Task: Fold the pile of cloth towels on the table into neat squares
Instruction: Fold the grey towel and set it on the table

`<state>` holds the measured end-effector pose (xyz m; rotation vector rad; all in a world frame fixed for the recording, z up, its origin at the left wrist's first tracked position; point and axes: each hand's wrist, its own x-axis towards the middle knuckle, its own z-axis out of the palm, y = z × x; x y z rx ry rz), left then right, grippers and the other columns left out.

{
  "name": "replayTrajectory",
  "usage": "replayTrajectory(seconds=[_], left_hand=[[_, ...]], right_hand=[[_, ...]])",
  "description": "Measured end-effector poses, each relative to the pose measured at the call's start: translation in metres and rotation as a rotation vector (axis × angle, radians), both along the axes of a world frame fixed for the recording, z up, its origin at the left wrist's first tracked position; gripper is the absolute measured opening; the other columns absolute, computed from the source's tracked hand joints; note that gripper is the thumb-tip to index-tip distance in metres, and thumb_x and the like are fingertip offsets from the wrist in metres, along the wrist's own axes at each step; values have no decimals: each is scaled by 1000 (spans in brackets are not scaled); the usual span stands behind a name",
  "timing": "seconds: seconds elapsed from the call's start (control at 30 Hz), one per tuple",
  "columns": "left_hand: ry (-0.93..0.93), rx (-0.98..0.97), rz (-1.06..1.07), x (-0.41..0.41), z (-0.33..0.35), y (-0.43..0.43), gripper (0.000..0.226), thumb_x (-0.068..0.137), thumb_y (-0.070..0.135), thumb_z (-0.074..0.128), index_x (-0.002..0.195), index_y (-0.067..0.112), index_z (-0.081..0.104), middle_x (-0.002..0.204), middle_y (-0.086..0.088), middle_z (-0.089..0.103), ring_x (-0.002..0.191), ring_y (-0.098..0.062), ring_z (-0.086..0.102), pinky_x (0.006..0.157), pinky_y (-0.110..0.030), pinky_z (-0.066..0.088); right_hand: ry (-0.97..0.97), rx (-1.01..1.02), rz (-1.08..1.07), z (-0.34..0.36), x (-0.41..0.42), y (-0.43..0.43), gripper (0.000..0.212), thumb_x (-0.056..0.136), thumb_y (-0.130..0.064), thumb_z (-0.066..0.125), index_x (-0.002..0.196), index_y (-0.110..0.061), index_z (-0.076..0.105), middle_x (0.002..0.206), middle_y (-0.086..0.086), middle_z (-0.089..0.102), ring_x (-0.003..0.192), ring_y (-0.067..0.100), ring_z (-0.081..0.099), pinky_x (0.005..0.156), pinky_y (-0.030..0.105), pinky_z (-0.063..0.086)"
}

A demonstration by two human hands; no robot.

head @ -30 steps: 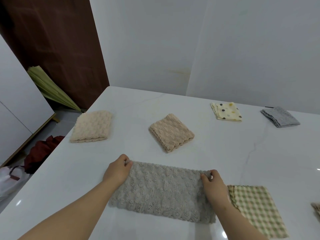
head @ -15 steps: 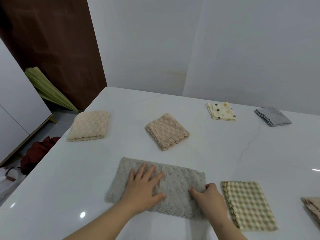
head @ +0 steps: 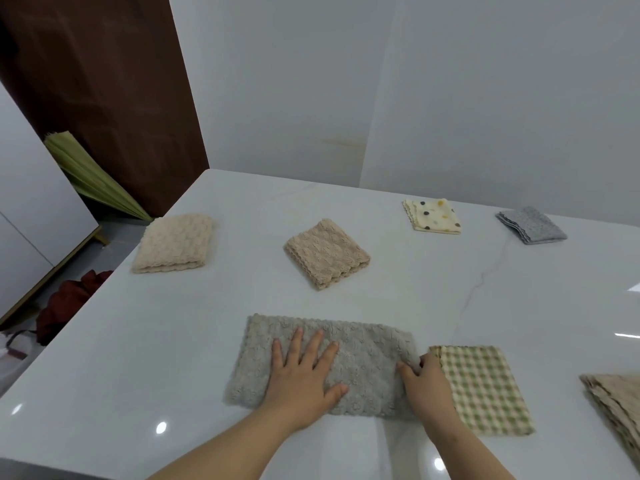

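A grey-beige fluffy towel (head: pixel 367 348) lies as a long rectangle near the front of the white table (head: pixel 194 341). My left hand (head: pixel 304 372) presses flat on its middle with the fingers spread. My right hand (head: pixel 427 382) pinches the towel's right end, fingers curled on the edge. Folded squares lie around it: a cream one (head: pixel 175 242) at the left edge, a tan one (head: pixel 327 258) in the middle, a dotted yellow one (head: pixel 433 216) and a grey one (head: pixel 531 225) at the back.
A green checked folded cloth (head: pixel 485 386) touches my right hand's side. More beige cloth (head: pixel 616 400) lies at the right frame edge. The table's left edge drops to a floor with a red bundle (head: pixel 69 299) and a green folded item (head: pixel 90 178).
My left hand left the towel's left end and now presses flat on its middle. My right hand slid down the right end and grips it near the front corner.
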<state>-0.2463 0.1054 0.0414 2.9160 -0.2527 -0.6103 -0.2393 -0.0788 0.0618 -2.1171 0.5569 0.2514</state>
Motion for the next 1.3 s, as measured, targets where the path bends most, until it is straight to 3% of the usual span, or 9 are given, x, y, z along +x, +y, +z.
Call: replayTrajectory(seconds=[0.1, 0.17, 0.27, 0.37, 0.53, 0.73, 0.97, 1.2, 1.3], left_hand=[[-66, -43, 21, -2, 7, 5, 65, 92, 61, 23, 147, 38, -2, 157, 7, -14, 143, -24, -21, 114, -50, -13], [-225, -36, 10, -6, 13, 11, 55, 93, 54, 31, 144, 37, 21, 155, 7, 12, 145, -26, 8, 115, -48, 10], [-257, -44, -24, -11, 9, 19, 41, 75, 50, 37, 107, 38, 59, 114, 9, 61, 99, -19, 63, 74, -35, 54], [-193, 0, -34, -13, 0, 22, 43, 73, 50, 34, 102, 41, 65, 103, 12, 67, 95, -14, 51, 64, -29, 54], [-120, -65, -33, -9, 9, 19, 49, 96, 44, 26, 145, 37, 21, 153, 9, 16, 140, -20, 14, 112, -39, 16], [-118, -634, 411, 7, 23, 36, 31, 96, 20, 43, 126, 24, 52, 125, 3, 50, 100, -7, 49, 87, -20, 39], [124, -899, 780, 6, 23, 73, 14, 94, 13, 47, 104, 19, 55, 90, 0, 58, 73, -12, 56, 66, -21, 46], [292, -1201, 942, 5, 29, 83, 23, 98, 26, 40, 109, 14, 55, 95, -3, 62, 81, -14, 61, 69, -20, 50], [334, -1271, 975, 3, 32, 86, 37, 101, 33, 31, 113, 9, 57, 100, -10, 66, 90, -21, 63, 76, -27, 51]], right_hand=[[21, 77, -37, 0, -2, -3, 17, 89, -18, 56, 98, -9, 45, 82, 5, 55, 79, 26, 55, 77, 40, 47], [28, 153, -75, 4, -4, -4, 20, 86, -18, 60, 101, -9, 51, 90, 8, 61, 84, 30, 60, 75, 41, 51], [39, 272, -94, 11, -3, -3, 23, 84, -18, 61, 105, -10, 55, 94, 12, 64, 81, 31, 62, 57, 31, 44], [39, 379, -89, 22, -1, 0, 16, 87, -17, 58, 102, -15, 53, 90, 9, 62, 71, 24, 57, 52, 25, 39], [62, 499, -61, 33, 0, 7, 16, 90, -17, 54, 106, -17, 52, 82, 3, 59, 73, 24, 53, 59, 27, 37], [60, 654, 18, 44, 1, 25, 18, 92, -15, 53, 109, -18, 56, 96, 6, 65, 79, 24, 63, 66, 35, 51], [66, 738, 135, 58, 7, 63, 26, 92, -15, 50, 117, -22, 52, 104, 6, 63, 86, 23, 64, 65, 35, 54], [73, 725, 267, 58, 4, 111, 22, 90, -10, 53, 102, -29, 54, 97, 5, 63, 86, 20, 63, 71, 31, 52], [93, 653, 321, 52, 0, 128, 22, 90, -11, 53, 110, -20, 55, 89, 3, 63, 70, 13, 62, 56, 22, 50]])
